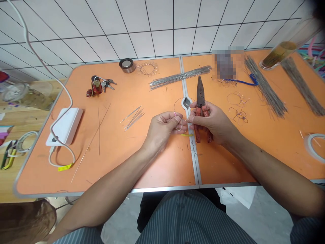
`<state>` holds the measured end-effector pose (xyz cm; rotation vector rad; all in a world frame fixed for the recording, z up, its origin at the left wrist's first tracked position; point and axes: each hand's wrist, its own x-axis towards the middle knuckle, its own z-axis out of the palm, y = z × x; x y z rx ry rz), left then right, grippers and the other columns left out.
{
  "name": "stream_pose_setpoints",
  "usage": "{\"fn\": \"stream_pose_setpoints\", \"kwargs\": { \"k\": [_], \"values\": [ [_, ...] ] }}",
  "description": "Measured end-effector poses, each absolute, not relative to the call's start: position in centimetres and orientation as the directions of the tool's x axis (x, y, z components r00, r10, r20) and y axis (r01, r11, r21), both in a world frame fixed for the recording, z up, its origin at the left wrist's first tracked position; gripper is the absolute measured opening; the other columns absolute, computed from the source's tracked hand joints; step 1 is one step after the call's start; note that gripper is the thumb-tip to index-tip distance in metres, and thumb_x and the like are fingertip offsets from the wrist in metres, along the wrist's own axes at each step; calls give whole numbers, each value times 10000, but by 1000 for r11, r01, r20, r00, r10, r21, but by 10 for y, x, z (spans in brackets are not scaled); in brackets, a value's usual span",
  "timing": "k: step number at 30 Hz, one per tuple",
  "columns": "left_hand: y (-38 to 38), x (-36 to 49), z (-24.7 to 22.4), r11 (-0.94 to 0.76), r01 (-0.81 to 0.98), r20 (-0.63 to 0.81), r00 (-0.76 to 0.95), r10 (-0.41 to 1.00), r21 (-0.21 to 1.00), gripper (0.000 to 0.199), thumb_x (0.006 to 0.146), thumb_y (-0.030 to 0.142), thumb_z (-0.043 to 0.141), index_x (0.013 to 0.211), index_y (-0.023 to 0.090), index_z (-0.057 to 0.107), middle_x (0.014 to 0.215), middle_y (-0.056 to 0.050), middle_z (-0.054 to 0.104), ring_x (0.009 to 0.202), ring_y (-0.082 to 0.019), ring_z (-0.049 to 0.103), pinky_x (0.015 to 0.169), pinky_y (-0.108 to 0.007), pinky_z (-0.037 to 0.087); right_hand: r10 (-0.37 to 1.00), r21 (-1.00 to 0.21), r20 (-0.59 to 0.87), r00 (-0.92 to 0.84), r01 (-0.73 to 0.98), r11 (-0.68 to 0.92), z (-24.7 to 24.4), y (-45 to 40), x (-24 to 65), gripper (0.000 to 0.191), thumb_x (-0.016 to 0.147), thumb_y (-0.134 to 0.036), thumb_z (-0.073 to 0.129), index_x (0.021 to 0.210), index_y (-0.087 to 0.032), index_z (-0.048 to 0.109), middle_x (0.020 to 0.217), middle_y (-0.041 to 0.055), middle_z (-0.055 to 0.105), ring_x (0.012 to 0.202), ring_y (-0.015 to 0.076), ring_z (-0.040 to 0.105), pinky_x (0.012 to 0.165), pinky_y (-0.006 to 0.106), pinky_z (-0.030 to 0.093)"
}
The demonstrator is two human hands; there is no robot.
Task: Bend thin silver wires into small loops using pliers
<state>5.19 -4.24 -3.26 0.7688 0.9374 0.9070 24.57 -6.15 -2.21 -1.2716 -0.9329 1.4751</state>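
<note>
Centrally in the frame, I have the left hand [158, 130] with its thumb and fingertips pinched together on a thin wire loop [179, 130], presumably to steady so slight a piece. Just beside it, the right hand [219, 120] is closed around the red-handled long-nose pliers [200, 93]; their jaws point toward the top of the frame, apart from the wire. I judge that this upright carry leaves my right thumb and forefinger free to meet the wire, as they do at its near side, with the tool close by.

Upper centre: a bundle of straight wires [180, 77] lies across the seam of the orange table [159, 173], seemingly kept parallel for easy picking. Left of centre: short wire lengths [134, 118] lie loosely within reach. Upper left: keys [108, 84] and a tape roll [129, 70] sit farther out, probably to leave working room.
</note>
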Motion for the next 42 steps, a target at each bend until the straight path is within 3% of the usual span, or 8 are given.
{"fn": "stream_pose_setpoints", "kwargs": {
  "k": [7, 12, 16, 19, 22, 25, 29, 42],
  "values": [
    [-36, 48, -25, 409, -319, -351, 226, 909, 855, 81, 916, 166, 823, 900, 104, 773, 826, -90, 820, 676, -158, 774, 696, -282, 656, 910, -881, -407, -82, -228, -414, -10, -61, 256, 570, 740, -364, 1012, 1193, -272, 679, 926, 19, 743, 767, 207, 745, 549, 314, 636],
    [-29, 41, -21, 383, -370, -333, 192, 923, 847, 98, 920, 178, 834, 904, 113, 762, 825, -89, 820, 678, -156, 772, 719, -294, 663, 937, -875, -340, -75, -340, -345, -1, -67, 259, 431, 765, -284, 974, 1081, -292, 681, 1136, 11, 768, 1050, 210, 767, 781, 347, 699],
    [-24, 36, -17, 366, -401, -337, 142, 931, 840, 139, 902, 189, 870, 885, 118, 752, 813, -79, 814, 665, -141, 751, 726, -285, 657, 877, -801, -422, -231, -358, -480, -2, -72, 257, 386, 763, -254, 957, 1036, -265, 685, 1111, 27, 780, 875, 174, 749, 662, 297, 664],
    [-19, 33, -15, 341, -413, -323, 114, 939, 845, 130, 917, 187, 856, 877, 116, 755, 808, -76, 807, 660, -137, 742, 711, -277, 645, 894, -810, -387, -225, -382, -446, -3, -77, 254, 471, 779, -257, 943, 1168, -293, 679, 1146, 31, 782, 814, 162, 729, 632, 288, 653],
    [-16, 30, -14, 323, -425, -313, 95, 945, 845, 126, 914, 187, 860, 875, 120, 760, 798, -68, 799, 658, -135, 733, 702, -274, 635, 869, -837, -422, -259, -258, -483, -4, -82, 248, 613, 812, -313, 947, 1344, -302, 643, 881, -28, 699, 651, 152, 656, 500, 270, 587],
    [-17, 30, -14, 319, -422, -303, 106, 947, 849, 171, 874, 224, 910, 878, 131, 767, 795, -58, 792, 668, -135, 727, 714, -279, 632, 945, -952, -296, -137, -37, -304, 0, -83, 239, 653, 838, -341, 940, 1413, -309, 632, 812, -48, 622, 603, 166, 632, 385, 263, 489],
    [-27, 36, -16, 318, -403, -278, 156, 948, 858, 238, 827, 278, 954, 877, 136, 769, 819, -58, 798, 681, -138, 732, 737, -294, 637, 998, -993, -37, 55, 113, -43, 11, -77, 228, 711, 754, -310, 1000, 1374, -330, 653, 1015, 13, 736, 736, 173, 669, 505, 275, 556],
    [-39, 45, -20, 460, -396, -277, 437, 856, 795, 188, 861, 264, 927, 927, 128, 815, 866, -83, 827, 700, -116, 714, 749, -256, 590, 989, -999, -11, 146, -38, -6, 0, -63, 243, 612, 802, -357, 933, 1324, -327, 614, 889, -20, 678, 743, 195, 672, 655, 363, 631]
  ]
}}
